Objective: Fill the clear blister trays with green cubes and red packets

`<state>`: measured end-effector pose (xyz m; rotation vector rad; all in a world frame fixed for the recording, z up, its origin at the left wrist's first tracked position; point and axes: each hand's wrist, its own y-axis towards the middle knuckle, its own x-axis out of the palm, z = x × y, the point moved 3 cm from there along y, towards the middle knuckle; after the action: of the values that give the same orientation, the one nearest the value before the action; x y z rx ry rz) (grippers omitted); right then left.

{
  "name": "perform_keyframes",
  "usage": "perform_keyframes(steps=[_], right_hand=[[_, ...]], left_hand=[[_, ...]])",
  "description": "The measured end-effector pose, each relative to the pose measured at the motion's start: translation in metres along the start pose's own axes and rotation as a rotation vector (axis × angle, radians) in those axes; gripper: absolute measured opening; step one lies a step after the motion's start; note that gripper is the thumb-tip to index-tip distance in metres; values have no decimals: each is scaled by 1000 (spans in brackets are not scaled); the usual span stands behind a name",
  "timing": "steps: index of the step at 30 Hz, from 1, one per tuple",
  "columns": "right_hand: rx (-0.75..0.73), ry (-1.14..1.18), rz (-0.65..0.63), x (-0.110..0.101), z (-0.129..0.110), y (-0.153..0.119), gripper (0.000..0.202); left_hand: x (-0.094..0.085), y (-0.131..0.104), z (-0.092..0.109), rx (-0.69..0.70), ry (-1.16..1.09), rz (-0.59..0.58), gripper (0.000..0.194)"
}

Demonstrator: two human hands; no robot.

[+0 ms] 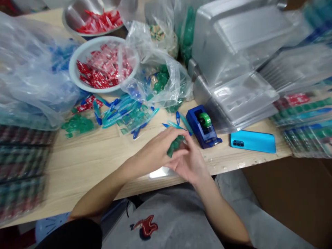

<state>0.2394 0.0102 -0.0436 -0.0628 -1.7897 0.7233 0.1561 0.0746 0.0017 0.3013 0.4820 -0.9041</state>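
At a crowded, pale wood-grain bench [75, 162], a small translucent green bundle [174, 147] is held between a bare left hand [155, 147] and a bare right hand [192, 164], near the front edge. Each hand's grip is curled inward around the bundle, though it cannot be told exactly where the two pinch it. Just beyond lie slim teal and blue plastic pieces [177, 118]; to the right stands a dark-blue tape dispenser [193, 121] with a green roll [204, 120], near a bright-blue phone [255, 142]. Farther back, a round white bowl [72, 71] holds red printed packets [101, 77]. The step in hand appears to be the two-handed handling of this one bundle; the next move seems to call for a steady, even hold, lest it slip.
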Motion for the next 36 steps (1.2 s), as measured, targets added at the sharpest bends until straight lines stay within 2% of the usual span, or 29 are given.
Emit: perform_keyframes(steps=[3,5,8,10,12,14,16,17,21,24,27,30,33,36], right_hand=[[24,40,89,-5,7,2,35],[-6,36,142,-8,9,1,32],[-14,38,219,-10,10,-2,27],[26,63,225,-10,10,-3,28],[55,85,209,-11,12,-3,29],[58,85,193,-12,13,-3,27],[46,72,162,-13,15,-3,23],[40,63,139,-13,15,-3,22],[31,25,23,-11,18,-5,22],[23,4,-21,-9,20,-7,23],[-24,-51,26,-9,21,-12,23],[-46,-125,89,-11,22,-16,25],[-36,-170,116,-13,23,-18,26],[-20,-151,112,-14,26,-18,25]], left_hand=[[13,-21,-5,31,219,-64,59],[14,-31,-7,11,253,-101,76],[13,-41,-10,3,145,-102,104],[11,-47,-14,14,16,-41,111],[10,-52,-19,3,-117,22,98],[9,-57,-24,-6,-216,66,72],[7,-60,-25,5,-255,113,52],[6,-61,-25,14,-264,149,48],[0,-64,-25,-11,-260,318,42],[-3,-65,-24,-51,-112,332,39],[-4,-65,-23,-90,21,249,35],[-4,-67,-23,-110,72,230,30],[-1,-69,-22,-105,16,263,24],[2,-70,-21,-114,-121,367,20]])
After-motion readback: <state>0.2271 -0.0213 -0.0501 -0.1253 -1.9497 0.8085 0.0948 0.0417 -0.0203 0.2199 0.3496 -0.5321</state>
